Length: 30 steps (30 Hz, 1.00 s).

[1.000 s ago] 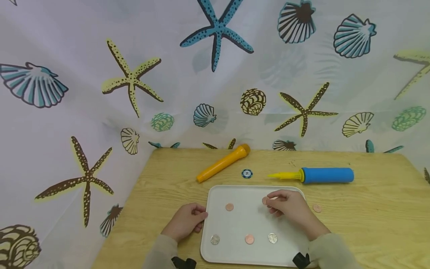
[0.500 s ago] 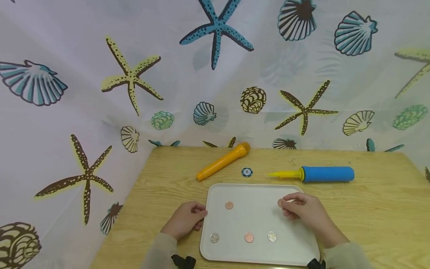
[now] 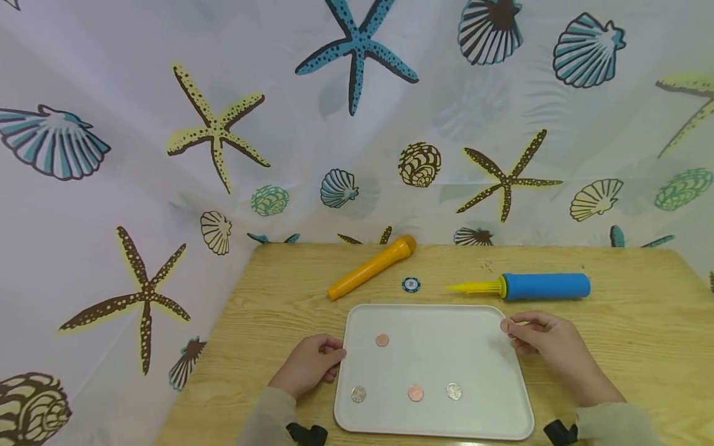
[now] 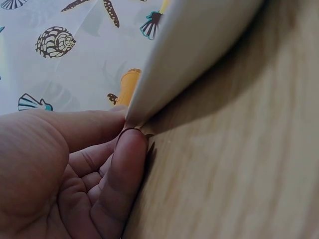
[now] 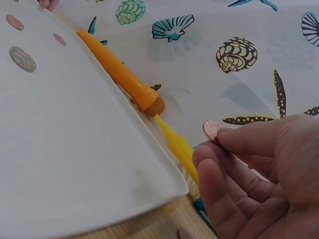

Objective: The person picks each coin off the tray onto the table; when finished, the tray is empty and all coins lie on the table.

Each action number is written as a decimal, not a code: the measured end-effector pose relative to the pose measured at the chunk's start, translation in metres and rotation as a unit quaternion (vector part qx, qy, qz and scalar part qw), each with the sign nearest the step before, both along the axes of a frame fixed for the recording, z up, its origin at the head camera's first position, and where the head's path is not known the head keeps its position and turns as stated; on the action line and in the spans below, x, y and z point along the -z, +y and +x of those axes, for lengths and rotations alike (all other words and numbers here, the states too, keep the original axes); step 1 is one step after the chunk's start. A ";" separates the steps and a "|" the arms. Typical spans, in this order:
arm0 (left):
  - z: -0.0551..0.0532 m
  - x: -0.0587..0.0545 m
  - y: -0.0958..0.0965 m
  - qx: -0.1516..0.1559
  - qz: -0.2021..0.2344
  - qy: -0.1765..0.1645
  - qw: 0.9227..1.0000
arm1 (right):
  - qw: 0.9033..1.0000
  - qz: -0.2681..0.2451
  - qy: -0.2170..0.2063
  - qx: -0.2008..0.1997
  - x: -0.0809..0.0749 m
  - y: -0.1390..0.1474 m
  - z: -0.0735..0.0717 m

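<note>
My right hand point(image 3: 549, 341) pinches a copper coin point(image 5: 212, 129) between thumb and fingertips, above the far right corner of a white tray point(image 3: 435, 359). My left hand point(image 3: 308, 364) grips the tray's left rim with its thumb and a finger, as the left wrist view shows. On the tray lie two copper coins, one far left point(image 3: 382, 339) and one near the front point(image 3: 415, 393). Two silver coins are there too, one front left point(image 3: 358, 394) and one front middle point(image 3: 454, 391). Another coin point(image 5: 184, 233) on the table shows partly in the right wrist view; my right hand hides it from the head view.
Behind the tray lie an orange toy microphone point(image 3: 370, 268), a blue poker chip point(image 3: 411, 284) and a blue and yellow balloon pump point(image 3: 543, 286). A sheet point(image 3: 379, 142) with starfish and shells hangs at the back and left of the wooden table point(image 3: 641, 347).
My right hand has carried the pinched copper coin rightward, from over the tray to its far right corner. My left hand has stayed at the tray's left rim.
</note>
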<state>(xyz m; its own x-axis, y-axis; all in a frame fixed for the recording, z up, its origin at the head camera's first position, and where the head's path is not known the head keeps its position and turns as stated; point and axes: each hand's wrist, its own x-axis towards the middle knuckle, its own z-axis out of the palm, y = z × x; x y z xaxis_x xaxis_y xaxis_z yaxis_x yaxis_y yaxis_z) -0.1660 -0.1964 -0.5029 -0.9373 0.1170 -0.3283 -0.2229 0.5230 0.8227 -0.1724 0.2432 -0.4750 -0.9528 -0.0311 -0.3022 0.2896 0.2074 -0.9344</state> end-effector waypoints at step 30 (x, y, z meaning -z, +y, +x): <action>-0.003 0.001 0.001 -0.001 0.000 -0.008 1.000 | 0.986 0.161 0.009 0.036 0.014 0.058 0.012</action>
<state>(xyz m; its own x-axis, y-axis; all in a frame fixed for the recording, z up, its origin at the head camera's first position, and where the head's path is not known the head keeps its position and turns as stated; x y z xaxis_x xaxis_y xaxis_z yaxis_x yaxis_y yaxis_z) -0.1685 -0.1959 -0.5039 -0.9320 0.1153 -0.3437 -0.2372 0.5229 0.8187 -0.1599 0.3012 -0.4888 -0.9542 0.1313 -0.2688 0.2986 0.4741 -0.8283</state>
